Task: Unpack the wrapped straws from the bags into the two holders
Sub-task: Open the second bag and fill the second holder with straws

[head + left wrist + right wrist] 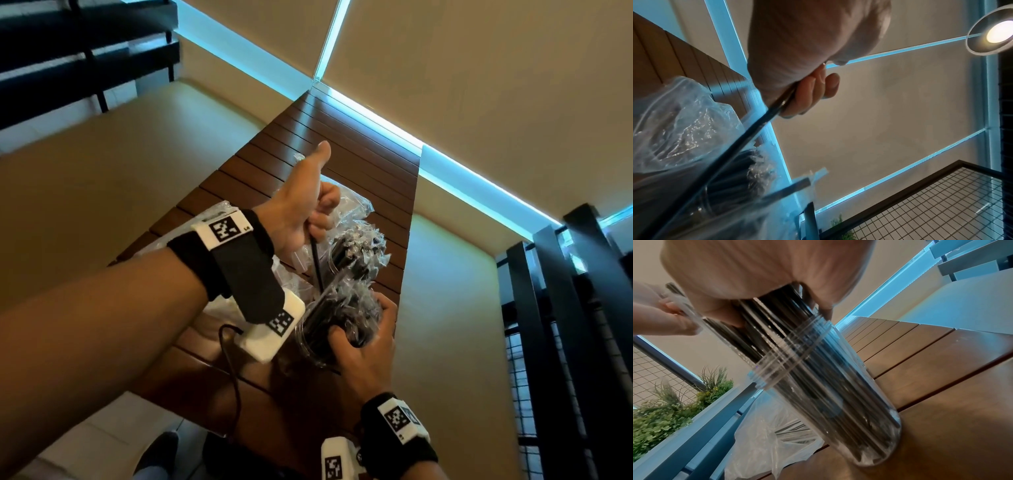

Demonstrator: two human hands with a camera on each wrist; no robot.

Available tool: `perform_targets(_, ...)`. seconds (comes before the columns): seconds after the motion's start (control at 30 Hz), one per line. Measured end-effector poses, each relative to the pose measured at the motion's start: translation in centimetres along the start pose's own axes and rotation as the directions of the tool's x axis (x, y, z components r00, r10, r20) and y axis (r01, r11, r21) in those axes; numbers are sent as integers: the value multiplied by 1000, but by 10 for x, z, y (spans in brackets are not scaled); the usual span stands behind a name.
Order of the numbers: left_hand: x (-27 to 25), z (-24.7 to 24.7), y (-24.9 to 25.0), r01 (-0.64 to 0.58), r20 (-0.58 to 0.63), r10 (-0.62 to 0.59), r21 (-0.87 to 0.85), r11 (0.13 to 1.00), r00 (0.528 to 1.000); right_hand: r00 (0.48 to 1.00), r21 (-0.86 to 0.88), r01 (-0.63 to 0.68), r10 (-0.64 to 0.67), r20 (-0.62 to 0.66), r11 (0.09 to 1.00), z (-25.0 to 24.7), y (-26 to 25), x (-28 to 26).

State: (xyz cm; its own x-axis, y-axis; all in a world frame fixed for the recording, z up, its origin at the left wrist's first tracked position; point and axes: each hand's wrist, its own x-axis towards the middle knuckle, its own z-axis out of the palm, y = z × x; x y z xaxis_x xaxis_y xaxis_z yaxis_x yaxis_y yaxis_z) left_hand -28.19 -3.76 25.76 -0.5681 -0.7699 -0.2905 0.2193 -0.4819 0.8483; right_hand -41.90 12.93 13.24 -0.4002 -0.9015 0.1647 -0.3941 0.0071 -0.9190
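My left hand (301,209) pinched one wrapped straw (317,263) above the near holder (849,402); my right hand (366,335) clasped its bundle — best parted wider, straw fed straight down.

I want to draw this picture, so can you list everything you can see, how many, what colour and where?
Holders: two, clear plastic, on the table, both stuffed with straws.
Wrapped straws: many, black in clear wrap, in the holders.
Single straw: one, black, over the near holder.
Bags: at least two, clear, crumpled beside the holders.
Table: one, brown slats.
Plants: green, beyond the table.
Left hand: holds the single straw.
Right hand: grips the near holder's straws.
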Motion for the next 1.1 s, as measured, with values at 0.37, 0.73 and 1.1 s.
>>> perform_targets(0.37, -5, 10, -40, -164, 11, 164, -32, 986, 986, 1000, -13, -3, 2, -17, 1000, 1, 2, 0)
perform_targets(0.73, -7, 16, -55, -315, 290, 316, -51, 948, 903, 998, -21, -14, 12, -67, 1000, 4, 9, 5)
perform_targets(1.1, -12, 14, -73, -576, 373, 511, 750, 325, 774, 996, -2, 31, -31, -88, 1000, 10, 9, 4)
